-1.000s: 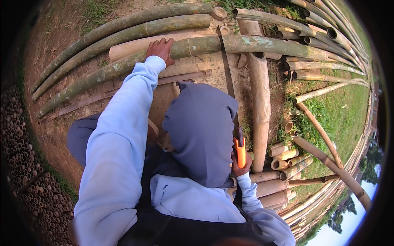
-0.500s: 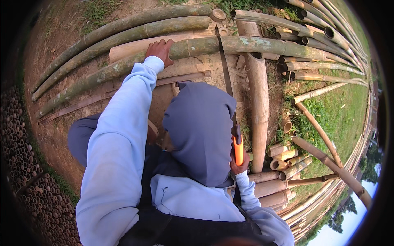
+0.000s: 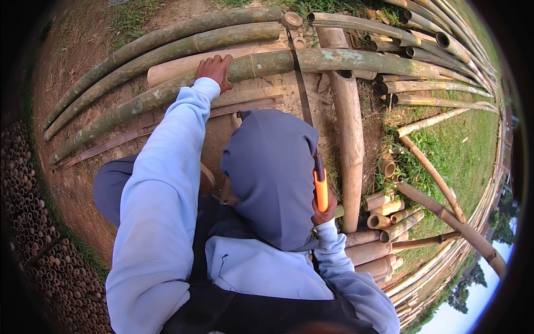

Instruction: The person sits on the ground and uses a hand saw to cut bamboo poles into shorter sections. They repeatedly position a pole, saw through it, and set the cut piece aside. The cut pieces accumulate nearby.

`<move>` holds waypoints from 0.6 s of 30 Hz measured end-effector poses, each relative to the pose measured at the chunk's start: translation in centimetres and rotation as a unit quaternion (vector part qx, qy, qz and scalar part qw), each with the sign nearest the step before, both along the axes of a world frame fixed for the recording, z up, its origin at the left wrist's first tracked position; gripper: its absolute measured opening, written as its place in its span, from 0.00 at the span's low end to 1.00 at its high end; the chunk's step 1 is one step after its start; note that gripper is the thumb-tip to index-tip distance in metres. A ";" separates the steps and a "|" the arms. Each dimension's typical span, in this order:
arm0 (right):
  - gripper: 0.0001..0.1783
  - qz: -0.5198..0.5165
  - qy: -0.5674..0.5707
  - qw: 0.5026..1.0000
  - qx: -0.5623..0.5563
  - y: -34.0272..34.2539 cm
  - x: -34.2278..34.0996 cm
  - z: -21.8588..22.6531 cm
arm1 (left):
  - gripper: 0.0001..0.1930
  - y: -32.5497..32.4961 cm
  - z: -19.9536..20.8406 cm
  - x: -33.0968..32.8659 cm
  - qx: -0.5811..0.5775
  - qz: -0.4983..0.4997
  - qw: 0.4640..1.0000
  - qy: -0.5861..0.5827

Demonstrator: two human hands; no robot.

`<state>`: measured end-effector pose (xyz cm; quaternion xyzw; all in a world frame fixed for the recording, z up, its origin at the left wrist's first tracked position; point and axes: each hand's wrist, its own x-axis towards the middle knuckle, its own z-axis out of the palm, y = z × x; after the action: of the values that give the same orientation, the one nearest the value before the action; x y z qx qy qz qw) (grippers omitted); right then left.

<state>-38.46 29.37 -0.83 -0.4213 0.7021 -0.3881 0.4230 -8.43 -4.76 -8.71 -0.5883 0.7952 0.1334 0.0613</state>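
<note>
My left hand [image 3: 215, 73] is closed over a long green bamboo pole [image 3: 261, 64], fingers draped across its top. My right hand [image 3: 326, 208] grips the orange handle of a hand saw [image 3: 321, 191], low and to the right of my knee. The saw's long dark blade [image 3: 302, 92] runs away from me and lies across the pole, right of my left hand. Part of the blade is hidden behind my grey-clad knee [image 3: 272, 172]. How deep the blade sits in the bamboo cannot be made out.
A thick bamboo log [image 3: 349, 150] lies crosswise under the pole's right part. Two more green poles [image 3: 194, 42] lie beyond it. Short cut pieces [image 3: 371, 253] are piled at the right, near other long poles [image 3: 423, 86]. Many bamboo ends [image 3: 55, 267] are stacked at lower left.
The saw and my right hand have moved forward, away from me, so the blade tip reaches farther beyond the pole. My left hand stays on the pole.
</note>
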 end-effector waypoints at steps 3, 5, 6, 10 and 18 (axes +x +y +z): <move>0.16 -0.006 0.011 1.000 0.019 0.6 -0.7 0.2 | 0.37 0.3 -0.5 -0.3 -0.025 0.012 1.000 -0.003; 0.14 0.015 0.057 0.997 0.059 -3.0 -0.7 -1.2 | 0.37 0.3 -0.5 -0.5 -0.015 0.018 1.000 -0.011; 0.12 0.024 0.044 0.999 0.000 -5.8 -0.5 -2.5 | 0.37 0.2 -0.4 -0.7 -0.013 0.023 1.000 -0.014; 0.15 0.036 -0.045 0.989 -0.136 -11.4 0.1 -6.5 | 0.37 -0.3 0.2 -0.8 -0.013 0.030 0.999 -0.007; 0.23 -0.004 -0.015 0.999 0.036 2.7 -0.9 -0.4 | 0.36 0.1 -0.4 -0.4 -0.022 0.020 1.000 0.001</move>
<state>-39.35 32.10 -1.19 -0.3971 0.7106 -0.3705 0.4472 -8.81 -4.64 -9.07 -0.6050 0.7863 0.1172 0.0450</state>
